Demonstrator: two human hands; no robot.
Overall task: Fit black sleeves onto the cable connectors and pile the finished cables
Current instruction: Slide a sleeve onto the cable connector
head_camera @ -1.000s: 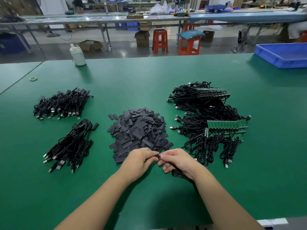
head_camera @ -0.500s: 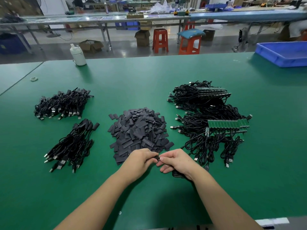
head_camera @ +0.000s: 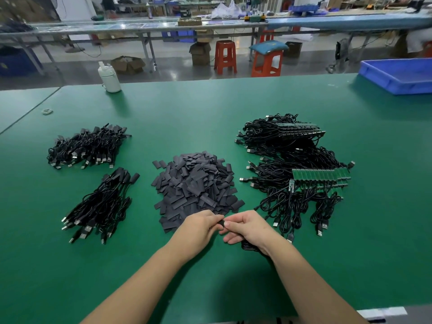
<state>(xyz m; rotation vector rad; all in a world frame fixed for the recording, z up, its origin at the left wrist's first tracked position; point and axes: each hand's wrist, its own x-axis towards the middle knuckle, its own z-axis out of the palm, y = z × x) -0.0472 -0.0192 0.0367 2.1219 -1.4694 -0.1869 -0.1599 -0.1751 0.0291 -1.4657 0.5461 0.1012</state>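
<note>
My left hand (head_camera: 198, 226) and my right hand (head_camera: 247, 228) meet at the near centre of the green table (head_camera: 210, 108). Between their fingertips I pinch a small black sleeve (head_camera: 221, 223) on the end of a cable; the connector itself is hidden. That black cable (head_camera: 249, 247) coils under my right wrist. Just beyond my hands lies a heap of loose black sleeves (head_camera: 195, 185). To the right sits a tangle of cables with bare green boards (head_camera: 320, 175). Two piles of sleeved cables lie at the left, one near (head_camera: 100, 204) and one farther back (head_camera: 87, 147).
A white bottle (head_camera: 109, 78) stands at the table's far left edge. A blue tray (head_camera: 397, 76) sits at the far right corner. A small ring (head_camera: 47, 111) lies on the left. Orange stools and other benches stand beyond the table.
Both hands stay together in the same spot, with only slight finger movement on the sleeve. The piles have not moved.
</note>
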